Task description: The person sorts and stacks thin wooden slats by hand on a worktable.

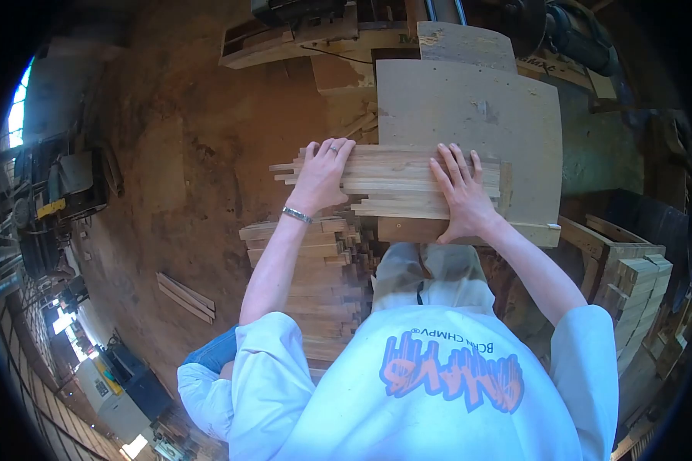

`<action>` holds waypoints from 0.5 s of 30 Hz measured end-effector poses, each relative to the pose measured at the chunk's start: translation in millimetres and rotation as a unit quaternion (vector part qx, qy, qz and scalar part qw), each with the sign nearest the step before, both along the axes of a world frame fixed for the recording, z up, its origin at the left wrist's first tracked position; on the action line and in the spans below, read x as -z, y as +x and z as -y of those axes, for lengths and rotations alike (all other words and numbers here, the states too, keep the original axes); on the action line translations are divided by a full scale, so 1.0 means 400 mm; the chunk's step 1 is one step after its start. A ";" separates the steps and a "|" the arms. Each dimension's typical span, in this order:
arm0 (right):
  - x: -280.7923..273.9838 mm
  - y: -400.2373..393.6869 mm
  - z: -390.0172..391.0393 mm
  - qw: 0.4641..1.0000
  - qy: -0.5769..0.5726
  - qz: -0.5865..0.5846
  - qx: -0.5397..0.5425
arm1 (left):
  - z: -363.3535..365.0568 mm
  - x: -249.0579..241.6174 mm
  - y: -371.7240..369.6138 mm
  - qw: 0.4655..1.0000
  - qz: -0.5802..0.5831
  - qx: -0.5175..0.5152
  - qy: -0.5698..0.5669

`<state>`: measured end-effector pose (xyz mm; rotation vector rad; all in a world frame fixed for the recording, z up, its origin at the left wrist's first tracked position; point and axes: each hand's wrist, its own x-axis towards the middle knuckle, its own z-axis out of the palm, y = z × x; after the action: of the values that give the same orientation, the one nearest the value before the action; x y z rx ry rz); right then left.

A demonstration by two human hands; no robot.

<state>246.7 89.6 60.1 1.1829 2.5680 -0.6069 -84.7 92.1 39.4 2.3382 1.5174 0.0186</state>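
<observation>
A row of long, thin wooden strips (396, 170) lies side by side across a pale board (469, 96), the strips' left ends uneven and sticking out past the board. At that left part, my left hand (323, 175) is closed on the strips, its fingers bent over the far edge and its thumb toward me. My right hand (465, 196) rests across the right part of the row. Its fingers are stretched out and spread on top, with the thumb reaching down to the near side. Some strips are hidden under both hands.
Below my left forearm stands a tall stack of wooden pieces (304, 269). Loose strips (186, 297) lie on the brown floor (146, 192). A wooden crate (600, 246) and bundled wood (638, 288) stand at right. A motor-like machine (580, 42) is beyond the board. Another person's sleeve (204, 396) shows at lower left.
</observation>
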 end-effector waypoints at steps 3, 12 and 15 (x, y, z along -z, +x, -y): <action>-0.005 -0.004 0.002 1.000 0.004 -0.009 0.005 | -0.004 -0.007 0.003 1.000 0.018 -0.009 -0.015; -0.037 -0.033 0.010 0.997 0.003 0.077 -0.015 | 0.015 0.012 -0.014 1.000 0.006 -0.009 0.012; -0.034 -0.029 0.012 0.998 0.003 0.056 -0.007 | 0.016 0.018 -0.012 1.000 0.005 -0.010 0.015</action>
<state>235.1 84.7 73.5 1.1655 2.4837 -0.5142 -89.3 85.6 32.3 2.3432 1.5446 0.0592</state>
